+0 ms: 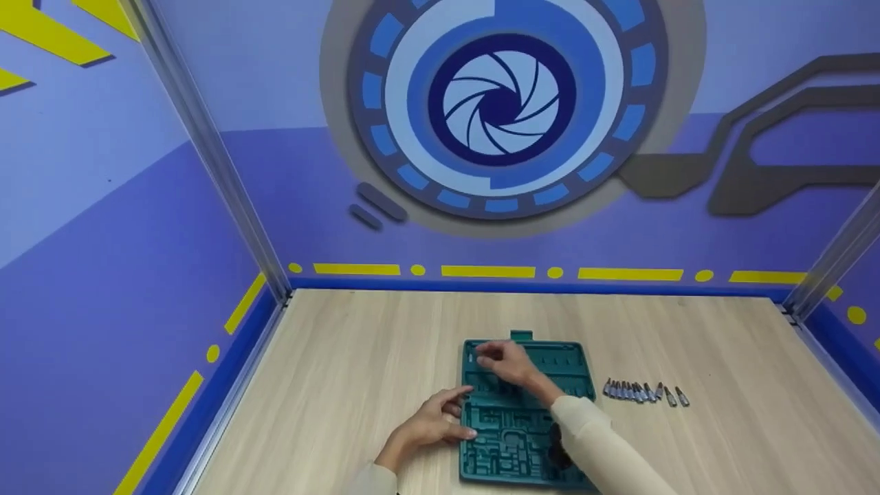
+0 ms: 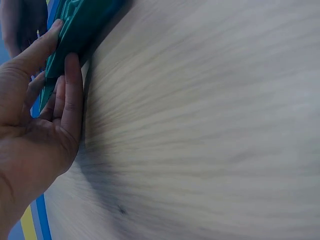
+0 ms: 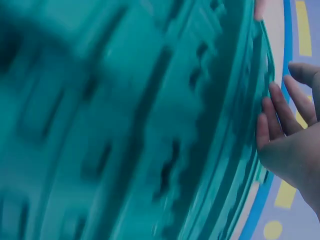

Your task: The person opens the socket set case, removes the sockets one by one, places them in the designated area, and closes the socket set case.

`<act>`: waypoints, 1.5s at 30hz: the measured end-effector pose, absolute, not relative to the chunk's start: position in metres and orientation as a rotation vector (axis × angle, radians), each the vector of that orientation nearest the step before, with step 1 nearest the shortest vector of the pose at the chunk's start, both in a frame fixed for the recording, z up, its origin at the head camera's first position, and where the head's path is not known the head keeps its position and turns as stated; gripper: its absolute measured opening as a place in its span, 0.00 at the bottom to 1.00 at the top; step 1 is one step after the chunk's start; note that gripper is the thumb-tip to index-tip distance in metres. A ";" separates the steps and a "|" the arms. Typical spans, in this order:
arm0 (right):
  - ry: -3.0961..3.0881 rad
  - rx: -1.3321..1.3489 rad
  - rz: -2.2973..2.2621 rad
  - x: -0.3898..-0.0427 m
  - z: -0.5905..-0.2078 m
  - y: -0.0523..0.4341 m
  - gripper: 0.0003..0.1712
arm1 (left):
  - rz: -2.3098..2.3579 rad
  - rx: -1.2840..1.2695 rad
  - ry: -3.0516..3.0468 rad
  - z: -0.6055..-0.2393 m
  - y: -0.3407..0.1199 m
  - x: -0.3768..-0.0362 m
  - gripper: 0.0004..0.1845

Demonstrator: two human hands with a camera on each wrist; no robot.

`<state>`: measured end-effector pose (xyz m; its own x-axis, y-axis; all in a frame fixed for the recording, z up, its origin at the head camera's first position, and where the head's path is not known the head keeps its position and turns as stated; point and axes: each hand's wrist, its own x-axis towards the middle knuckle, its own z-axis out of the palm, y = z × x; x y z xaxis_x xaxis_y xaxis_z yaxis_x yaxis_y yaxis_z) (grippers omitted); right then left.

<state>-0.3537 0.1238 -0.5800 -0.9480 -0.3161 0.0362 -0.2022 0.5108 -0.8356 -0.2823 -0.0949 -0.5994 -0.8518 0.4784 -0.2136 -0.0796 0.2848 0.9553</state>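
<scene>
A green molded bit case [image 1: 522, 478] lies unfolded on the table, its trays full of shaped recesses. My left hand [image 1: 432, 421] grips its left edge, thumb on the top side and fingers against the side and underside in the left wrist view. Over the far half, near the upper left corner, is my right hand [image 1: 505, 361]. In the right wrist view the fingers [image 3: 280, 112] are loosely bent beside the case wall, with nothing visible between them and the thumb. A small silvery piece [image 1: 471, 357] sits in the corner slot beside those fingertips.
Right of the case, several metal socket bits [image 1: 636, 392] lie in a row on the wooden table [image 1: 357, 344]. A green latch tab [image 1: 521, 335] sticks out at the case's far edge. Printed panels [image 1: 385, 227] wall in the back and sides.
</scene>
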 end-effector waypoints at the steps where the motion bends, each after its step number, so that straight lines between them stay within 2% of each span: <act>1: 2.656 -0.449 -1.407 -0.352 -0.582 0.120 0.15 | 1.593 0.354 2.098 -0.600 -0.094 -0.281 0.41; 5: 2.785 -0.370 -1.257 -0.351 -0.585 0.106 0.16 | 1.593 0.346 2.089 -0.603 -0.091 -0.280 0.41; 16: 2.830 -0.193 -1.070 -0.353 -0.582 0.080 0.28 | 1.597 0.351 2.081 -0.596 -0.098 -0.284 0.42; 29: 2.871 -0.119 -1.203 -0.358 -0.589 0.080 0.19 | 1.551 0.377 2.133 -0.598 -0.097 -0.285 0.40; 45: 2.832 -0.083 -1.126 -0.359 -0.580 0.085 0.22 | 1.581 0.308 2.102 -0.598 -0.097 -0.284 0.41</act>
